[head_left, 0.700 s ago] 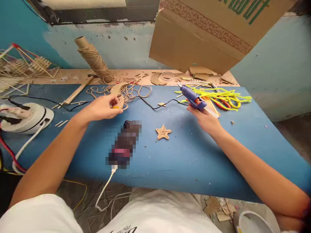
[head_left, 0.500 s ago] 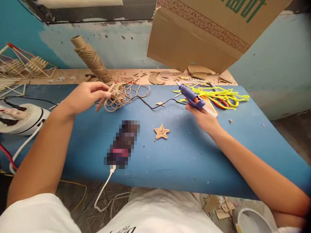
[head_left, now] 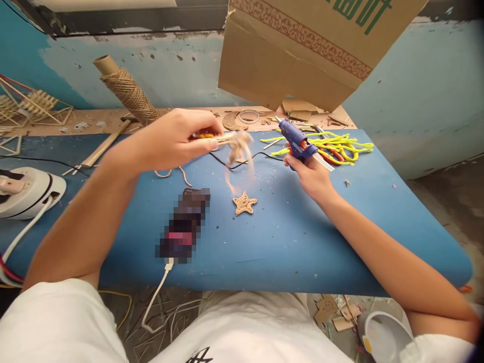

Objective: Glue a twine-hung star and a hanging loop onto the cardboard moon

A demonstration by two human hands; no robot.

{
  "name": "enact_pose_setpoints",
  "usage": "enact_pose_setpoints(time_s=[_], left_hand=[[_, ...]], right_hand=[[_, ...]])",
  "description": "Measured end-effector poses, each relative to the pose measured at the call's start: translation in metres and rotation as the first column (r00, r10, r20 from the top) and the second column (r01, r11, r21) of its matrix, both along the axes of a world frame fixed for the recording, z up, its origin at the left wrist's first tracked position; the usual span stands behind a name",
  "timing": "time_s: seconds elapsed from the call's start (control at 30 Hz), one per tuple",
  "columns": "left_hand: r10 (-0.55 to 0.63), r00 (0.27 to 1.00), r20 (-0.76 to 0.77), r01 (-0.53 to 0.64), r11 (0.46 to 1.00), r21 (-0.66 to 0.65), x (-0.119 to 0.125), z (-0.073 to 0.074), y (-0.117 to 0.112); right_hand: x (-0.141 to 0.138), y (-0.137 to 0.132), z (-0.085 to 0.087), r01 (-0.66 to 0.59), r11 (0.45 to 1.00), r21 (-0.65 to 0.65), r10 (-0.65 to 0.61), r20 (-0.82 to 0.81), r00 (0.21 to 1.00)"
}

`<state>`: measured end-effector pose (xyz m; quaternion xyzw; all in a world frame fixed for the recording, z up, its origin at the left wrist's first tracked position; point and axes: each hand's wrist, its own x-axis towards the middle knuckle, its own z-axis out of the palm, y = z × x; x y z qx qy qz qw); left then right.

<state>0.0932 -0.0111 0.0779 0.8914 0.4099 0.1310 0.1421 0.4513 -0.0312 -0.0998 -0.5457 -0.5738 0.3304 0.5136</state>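
My left hand (head_left: 177, 141) is closed on a loose bunch of brown twine (head_left: 239, 145), smeared by motion, above the table. Something small and orange-yellow shows inside its curled fingers, too little to name. A blue glue gun (head_left: 298, 140) is gripped in my right hand (head_left: 312, 177), nozzle up and to the left, with a clear glue stick out of its back. Between the hands, nearer to me, a star made of coiled twine (head_left: 245, 203) lies flat on the blue table (head_left: 264, 252).
A phone (head_left: 183, 224) on a white cable lies left of the star. A twine roll (head_left: 126, 91) leans at the back left. Yellow-green cords (head_left: 340, 146) lie beyond my right hand. A white power socket unit (head_left: 34, 191) sits left, and a cardboard box (head_left: 287, 55) overhangs the back.
My left hand has moved right and lifted the twine bunch off the table, uncovering a wooden stick at left. My right hand still holds the glue gun. The view has shifted slightly.
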Motion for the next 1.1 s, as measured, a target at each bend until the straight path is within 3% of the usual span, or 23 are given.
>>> enact_pose_setpoints(time_s=[0.07, 0.1, 0.2, 0.3, 0.53, 0.73, 0.83, 0.93, 1.1], left_hand=[[0.063, 0.985, -0.161, -0.045, 0.993, 0.113, 0.006, -0.017, 0.02], [0.059, 0.98, -0.19, -0.043, 0.995, 0.089, 0.006, -0.026, 0.03], [0.075, 0.976, -0.205, -0.069, 0.997, 0.036, -0.003, -0.05, 0.058], [0.116, 0.978, -0.172, -0.111, 0.993, 0.036, -0.017, -0.059, 0.07], [0.203, 0.978, 0.041, -0.202, 0.979, -0.017, -0.049, -0.043, 0.062], [0.201, 0.975, 0.095, -0.211, 0.971, 0.109, -0.065, -0.033, 0.048], [0.194, 0.979, 0.059, -0.203, 0.947, 0.25, -0.065, -0.029, 0.038], [0.157, 0.987, 0.035, -0.16, 0.942, 0.294, -0.067, -0.028, 0.03], [0.146, 0.964, 0.223, -0.22, 0.907, 0.358, -0.083, -0.038, 0.019]], right_hand=[[0.001, 0.001, 0.0, 0.001, 1.0, 0.003, -0.001, -0.002, 1.0], [0.002, 0.001, 0.001, 0.0, 1.0, 0.006, 0.0, 0.0, 1.0], [0.002, 0.001, 0.002, -0.009, 1.0, 0.011, 0.009, 0.01, 1.0], [0.001, 0.001, 0.003, -0.016, 1.0, 0.013, 0.016, 0.019, 1.0], [-0.001, 0.002, 0.002, -0.023, 0.999, 0.025, 0.022, 0.04, 0.999], [-0.002, 0.001, 0.005, -0.028, 0.999, 0.044, 0.024, 0.088, 0.996], [-0.003, -0.003, 0.011, -0.038, 0.997, 0.069, 0.028, 0.136, 0.99], [-0.003, -0.007, 0.017, -0.055, 0.994, 0.092, 0.038, 0.178, 0.983], [-0.001, -0.004, 0.016, -0.036, 0.994, 0.108, 0.014, 0.197, 0.98]])
